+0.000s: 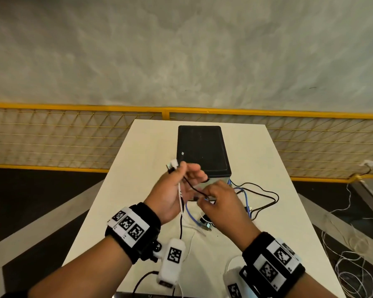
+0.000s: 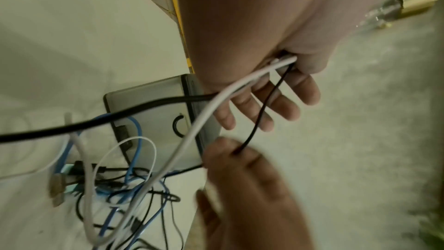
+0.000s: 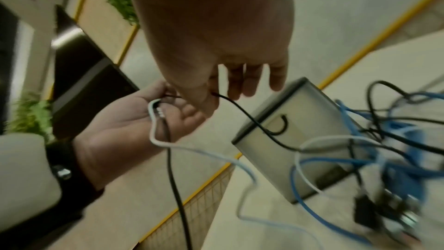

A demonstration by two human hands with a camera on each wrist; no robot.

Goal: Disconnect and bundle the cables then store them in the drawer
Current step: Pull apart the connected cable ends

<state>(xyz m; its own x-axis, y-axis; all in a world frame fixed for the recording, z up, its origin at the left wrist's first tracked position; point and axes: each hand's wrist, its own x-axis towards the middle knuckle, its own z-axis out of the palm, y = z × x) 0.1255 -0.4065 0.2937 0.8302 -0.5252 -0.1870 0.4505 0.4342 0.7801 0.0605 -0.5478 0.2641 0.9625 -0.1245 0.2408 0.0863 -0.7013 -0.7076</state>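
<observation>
My left hand [image 1: 181, 177] is raised over the white table [image 1: 138, 201], palm toward me. Its thumb pinches a white cable [image 1: 179, 194], whose white plug [image 1: 173, 164] sticks out above the thumb. A thin black cable [image 1: 192, 187] runs from that pinch across the palm to my right hand [image 1: 209, 200], which pinches it at the fingertips. In the left wrist view both cables [image 2: 216, 105] leave the left hand [image 2: 276, 92]. Behind the hands stands the black-topped drawer box [image 1: 202, 149] with its silver front [image 3: 288, 140] closed.
A tangle of blue cable [image 1: 190, 214], black cable [image 1: 265, 196] and small connectors [image 1: 206, 222] lies on the table before the box. A yellow mesh fence [image 1: 73, 136] runs behind the table. Loose white cords [image 1: 353, 254] lie on the floor at right.
</observation>
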